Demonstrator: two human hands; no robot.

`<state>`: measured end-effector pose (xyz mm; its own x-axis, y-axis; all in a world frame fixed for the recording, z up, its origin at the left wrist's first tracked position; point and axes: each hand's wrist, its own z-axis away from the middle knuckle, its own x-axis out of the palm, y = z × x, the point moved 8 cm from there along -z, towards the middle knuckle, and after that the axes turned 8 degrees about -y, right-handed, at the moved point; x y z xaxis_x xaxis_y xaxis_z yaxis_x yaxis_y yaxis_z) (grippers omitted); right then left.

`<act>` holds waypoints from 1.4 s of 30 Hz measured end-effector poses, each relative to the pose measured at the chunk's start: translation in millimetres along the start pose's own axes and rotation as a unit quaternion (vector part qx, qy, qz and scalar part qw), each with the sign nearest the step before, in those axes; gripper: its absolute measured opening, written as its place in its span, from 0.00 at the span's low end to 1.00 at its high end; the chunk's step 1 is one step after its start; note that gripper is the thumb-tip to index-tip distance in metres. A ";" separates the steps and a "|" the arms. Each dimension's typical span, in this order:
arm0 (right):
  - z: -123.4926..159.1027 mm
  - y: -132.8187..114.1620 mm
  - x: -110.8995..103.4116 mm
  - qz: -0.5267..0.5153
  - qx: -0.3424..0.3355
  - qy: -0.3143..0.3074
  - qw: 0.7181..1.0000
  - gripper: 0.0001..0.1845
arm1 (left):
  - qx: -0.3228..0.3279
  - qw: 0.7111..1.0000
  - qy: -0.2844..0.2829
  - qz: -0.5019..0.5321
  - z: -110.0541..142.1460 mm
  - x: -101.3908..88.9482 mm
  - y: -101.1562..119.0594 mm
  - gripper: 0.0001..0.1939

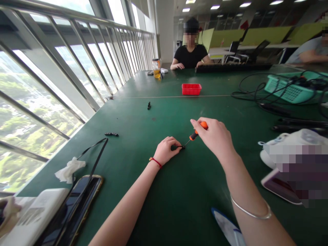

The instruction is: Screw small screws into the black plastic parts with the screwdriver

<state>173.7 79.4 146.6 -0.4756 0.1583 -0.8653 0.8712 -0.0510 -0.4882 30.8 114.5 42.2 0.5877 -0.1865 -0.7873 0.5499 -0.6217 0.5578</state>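
Observation:
My right hand [215,133] is closed around the orange and black handle of a screwdriver [194,136]. The screwdriver slants down to the left, and its thin metal tip meets a small black part [182,147]. My left hand [166,150] pinches that small black part near the table surface, between thumb and fingers. What exactly the part is cannot be made out. Two similar small black pieces lie apart from my hands: one piece [111,134] to the left and another piece [149,105] farther off.
A red plastic box [191,89] stands on the green table [133,191]. At left are a phone [87,194], a white power strip [43,212] and crumpled tissue [70,169]. On the right are a teal basket [284,89] with cables and a white-purple iron-like object [282,184]. A person [191,51] sits opposite.

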 end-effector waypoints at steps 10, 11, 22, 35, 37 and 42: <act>11.8 1.2 -5.6 0.036 -0.046 0.008 0.998 0.08 | -0.001 1.000 0.001 -0.006 0.7 0.7 0.2 0.02; 12.2 1.8 -5.0 0.042 -0.045 0.007 0.998 0.10 | 0.000 1.000 0.000 -0.006 0.5 1.0 0.2 0.02; 0.0 -14.8 -0.8 0.042 -0.054 0.003 0.998 0.10 | -0.002 1.000 0.000 -0.006 0.3 0.5 0.7 0.02; -0.8 -3.9 4.5 -0.048 -0.046 0.018 0.998 0.15 | -0.003 1.000 0.001 -0.014 0.6 -0.4 1.3 0.02; -0.5 -2.4 3.9 -0.048 -0.040 0.020 0.998 0.12 | -0.003 1.000 0.000 -0.015 0.5 -0.1 1.0 0.02; -1.5 -2.4 13.7 -0.064 -0.050 -0.055 0.995 0.10 | 0.001 1.000 0.003 -0.012 0.8 0.1 -0.6 0.02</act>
<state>165.2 83.2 136.2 -0.5898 0.0490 -0.8061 0.8073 0.0624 -0.5868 30.0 114.2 41.5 0.5783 -0.1663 -0.7987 0.5631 -0.6269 0.5384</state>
